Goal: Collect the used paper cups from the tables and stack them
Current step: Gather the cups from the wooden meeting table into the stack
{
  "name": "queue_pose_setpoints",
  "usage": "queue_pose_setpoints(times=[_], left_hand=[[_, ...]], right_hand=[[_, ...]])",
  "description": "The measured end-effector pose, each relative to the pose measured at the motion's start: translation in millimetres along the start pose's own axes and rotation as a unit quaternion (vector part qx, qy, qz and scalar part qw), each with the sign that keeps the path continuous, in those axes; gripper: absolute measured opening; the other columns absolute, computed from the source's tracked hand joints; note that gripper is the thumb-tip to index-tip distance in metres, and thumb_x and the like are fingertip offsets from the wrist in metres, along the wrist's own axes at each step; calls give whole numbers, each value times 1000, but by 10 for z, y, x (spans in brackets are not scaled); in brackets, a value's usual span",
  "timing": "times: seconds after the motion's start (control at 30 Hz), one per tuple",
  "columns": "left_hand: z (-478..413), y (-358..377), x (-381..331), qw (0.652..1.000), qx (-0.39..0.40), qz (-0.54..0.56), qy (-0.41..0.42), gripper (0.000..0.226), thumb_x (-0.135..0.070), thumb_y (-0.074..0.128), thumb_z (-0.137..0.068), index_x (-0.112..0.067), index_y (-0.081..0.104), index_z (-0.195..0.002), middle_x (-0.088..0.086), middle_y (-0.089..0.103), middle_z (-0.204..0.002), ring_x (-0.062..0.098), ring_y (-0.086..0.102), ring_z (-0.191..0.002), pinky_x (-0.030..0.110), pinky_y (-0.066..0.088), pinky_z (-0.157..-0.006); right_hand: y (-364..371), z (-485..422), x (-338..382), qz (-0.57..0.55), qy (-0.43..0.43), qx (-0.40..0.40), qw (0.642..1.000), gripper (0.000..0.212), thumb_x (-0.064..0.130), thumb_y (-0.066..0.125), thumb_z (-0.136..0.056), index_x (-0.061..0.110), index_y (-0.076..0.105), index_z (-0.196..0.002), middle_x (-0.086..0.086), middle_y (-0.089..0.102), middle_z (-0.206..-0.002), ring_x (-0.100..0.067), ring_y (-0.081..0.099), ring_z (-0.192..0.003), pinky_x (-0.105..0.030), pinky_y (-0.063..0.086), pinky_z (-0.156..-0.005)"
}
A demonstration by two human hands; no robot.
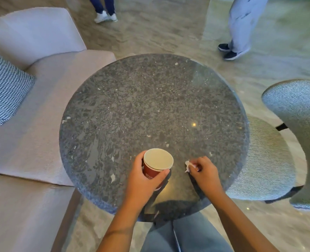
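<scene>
A red paper cup with a pale inside is upright over the near part of the round dark stone table. My left hand is wrapped around its side. Just to the right, my right hand pinches a small crumpled white tissue against the tabletop. I see only this one cup on the table.
A beige sofa with a houndstooth cushion flanks the table's left side. A grey speckled chair stands at the right. Two people's legs stand on the marble floor beyond the table.
</scene>
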State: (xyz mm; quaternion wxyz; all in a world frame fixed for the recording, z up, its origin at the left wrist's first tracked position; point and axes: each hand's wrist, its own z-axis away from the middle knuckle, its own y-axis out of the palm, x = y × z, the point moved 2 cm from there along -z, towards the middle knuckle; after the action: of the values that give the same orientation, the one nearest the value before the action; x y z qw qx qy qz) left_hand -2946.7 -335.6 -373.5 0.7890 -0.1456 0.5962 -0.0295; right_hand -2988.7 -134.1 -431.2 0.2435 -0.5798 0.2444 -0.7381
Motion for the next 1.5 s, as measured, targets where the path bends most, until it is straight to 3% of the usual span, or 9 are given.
queue_pose_setpoints(times=[0.27, 0.47, 0.6, 0.73, 0.87, 1.03, 1.17, 1.33, 1.5], left_hand=[[132, 428, -194, 997, 75, -11, 33, 55, -24, 83, -66, -43, 48, -105, -25, 54, -110, -14, 51, -101, 8, 45, -78], [362, 987, -440, 984, 159, -21, 72, 56, -24, 83, -65, -39, 49, -108, -20, 56, -112, -6, 54, -103, 6, 45, -76], [668, 1437, -558, 969, 232, -22, 80, 56, -21, 84, -66, -39, 51, -108, -19, 59, -108, -8, 56, -97, 6, 48, -64], [1048, 1936, -612, 942, 313, -70, 100, 60, -32, 83, -64, -42, 48, -112, -20, 58, -110, -11, 55, -99, 14, 49, -80], [1501, 2404, -665, 910, 363, -129, 149, 71, -27, 83, -66, -28, 45, -126, -9, 54, -120, 2, 52, -109, 29, 47, -93], [2159, 2845, -661, 874, 422, -147, 190, 70, -26, 83, -65, -24, 46, -125, -7, 56, -117, 8, 55, -109, 24, 47, -91], [2738, 3180, -627, 845, 480, -147, 185, 66, -34, 79, -60, -31, 48, -118, -14, 56, -110, 0, 56, -101, 46, 55, -82], [3393, 3568, -574, 796, 544, -159, 213, 60, -41, 76, -57, -40, 46, -109, -17, 57, -110, -7, 54, -101, 28, 49, -90], [3908, 3923, -547, 746, 612, -149, 216, 58, -38, 76, -58, -40, 46, -107, -22, 56, -107, -9, 55, -99, 14, 46, -85]], right_hand=[[-582, 335, -163, -50, 22, -111, 992, 9, 14, 69, -80, 18, 64, -73, 2, 56, -74, -5, 54, -64, -8, 37, -58], [-1186, 748, -444, -83, 37, -205, 975, 6, 7, 69, -78, 12, 65, -78, 1, 59, -75, -1, 54, -65, -5, 40, -59], [-1575, 1203, -774, -107, 73, -255, 958, 6, 4, 67, -80, 6, 66, -86, -3, 60, -80, -8, 56, -68, -8, 41, -60], [-1918, 1762, -1145, -148, 116, -318, 929, 7, 3, 66, -80, 6, 65, -86, 2, 58, -76, -4, 54, -63, -5, 40, -60], [-2179, 2352, -1502, -165, 158, -372, 900, 8, 3, 66, -80, 7, 66, -87, 1, 61, -79, 6, 54, -64, -3, 40, -60], [-2409, 3134, -1878, -164, 202, -433, 863, 12, 7, 68, -79, 18, 64, -83, 11, 61, -77, 11, 54, -65, -1, 39, -60], [-2529, 3790, -2162, -166, 241, -477, 829, 10, 7, 69, -79, 15, 66, -84, 15, 60, -74, 10, 54, -63, 0, 38, -58], [-2630, 4553, -2460, -165, 299, -541, 769, 11, 5, 68, -77, 15, 68, -82, 13, 55, -62, 9, 53, -60, -1, 36, -54], [-2709, 5111, -2634, -170, 327, -585, 722, 20, 5, 67, -77, 24, 64, -75, 9, 58, -71, 5, 53, -64, -3, 38, -59]])
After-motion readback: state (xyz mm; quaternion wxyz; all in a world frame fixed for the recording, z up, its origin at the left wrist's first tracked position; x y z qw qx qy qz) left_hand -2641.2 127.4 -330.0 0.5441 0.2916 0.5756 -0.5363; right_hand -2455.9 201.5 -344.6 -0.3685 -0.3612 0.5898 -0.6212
